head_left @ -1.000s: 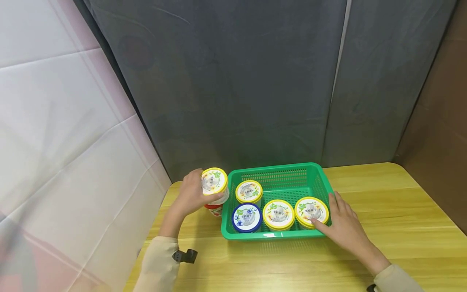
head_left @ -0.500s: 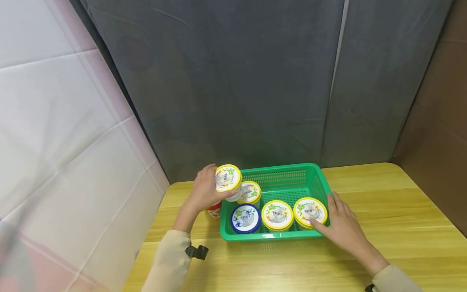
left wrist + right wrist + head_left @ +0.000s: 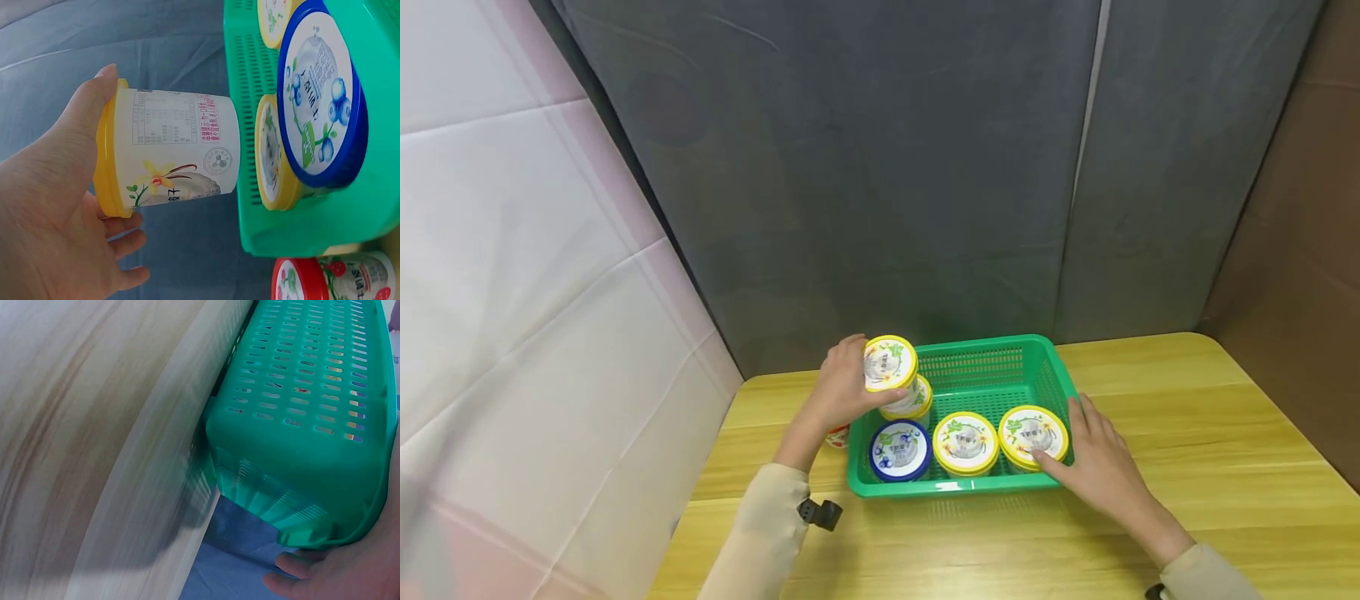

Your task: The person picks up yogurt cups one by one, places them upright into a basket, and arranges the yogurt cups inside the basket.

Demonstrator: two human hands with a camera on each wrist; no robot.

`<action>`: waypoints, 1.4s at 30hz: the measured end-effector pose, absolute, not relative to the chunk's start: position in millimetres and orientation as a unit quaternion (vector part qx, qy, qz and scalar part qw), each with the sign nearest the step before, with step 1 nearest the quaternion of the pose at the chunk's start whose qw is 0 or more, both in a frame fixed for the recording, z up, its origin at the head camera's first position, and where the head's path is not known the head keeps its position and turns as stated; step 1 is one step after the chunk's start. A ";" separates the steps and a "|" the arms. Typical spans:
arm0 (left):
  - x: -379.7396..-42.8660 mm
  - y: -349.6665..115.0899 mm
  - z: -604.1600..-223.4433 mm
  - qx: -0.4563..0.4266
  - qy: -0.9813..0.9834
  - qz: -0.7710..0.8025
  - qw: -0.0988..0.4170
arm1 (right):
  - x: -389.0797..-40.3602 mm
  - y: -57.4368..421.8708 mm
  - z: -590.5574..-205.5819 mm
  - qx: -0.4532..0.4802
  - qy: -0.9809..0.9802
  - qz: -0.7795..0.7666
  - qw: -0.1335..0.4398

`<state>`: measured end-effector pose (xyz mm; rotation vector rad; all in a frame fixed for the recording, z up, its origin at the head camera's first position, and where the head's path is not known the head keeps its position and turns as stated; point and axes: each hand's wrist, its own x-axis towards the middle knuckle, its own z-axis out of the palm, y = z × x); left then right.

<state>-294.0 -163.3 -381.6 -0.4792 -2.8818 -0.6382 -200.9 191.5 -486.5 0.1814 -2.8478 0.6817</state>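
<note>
My left hand (image 3: 841, 385) grips a white paper tub (image 3: 175, 147) around its yellow lid, thumb on one side and fingers on the other. The label shows a vanilla flower. The tub is close over the back-left corner of the green basket (image 3: 955, 487), overlapping another yellow-lidded tub (image 3: 921, 403) inside. A blue-lidded blueberry tub (image 3: 899, 450) and two more yellow-lidded tubs stand along the basket's front. My right hand (image 3: 1101, 462) rests at the basket's right rim, fingers extended outside, thumb over the edge of the front-right tub (image 3: 1033, 435).
A red-lidded strawberry tub (image 3: 300, 281) stands on the table just left of the basket, mostly hidden in the head view. The wooden table (image 3: 1195, 417) meets a grey curtain (image 3: 887, 183) behind and a white panel (image 3: 587, 250) on the left.
My left hand has carried the yellow-lidded tub rightwards, from above the red-lidded tub to over the basket's back-left corner. My right hand has stayed at the basket's right rim.
</note>
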 end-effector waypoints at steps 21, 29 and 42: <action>-307.4 -110.9 -392.8 -0.198 -0.957 -0.204 0.057 | -200.6 192.2 -487.0 0.060 -0.964 0.234 0.111; -311.9 -93.6 -397.6 -0.192 -0.959 -0.204 0.041 | -200.6 191.0 -488.1 0.060 -0.964 0.232 0.114; -320.3 -76.8 -405.8 -0.186 -0.966 -0.179 0.027 | -200.5 185.0 -487.8 0.062 -0.964 0.235 0.111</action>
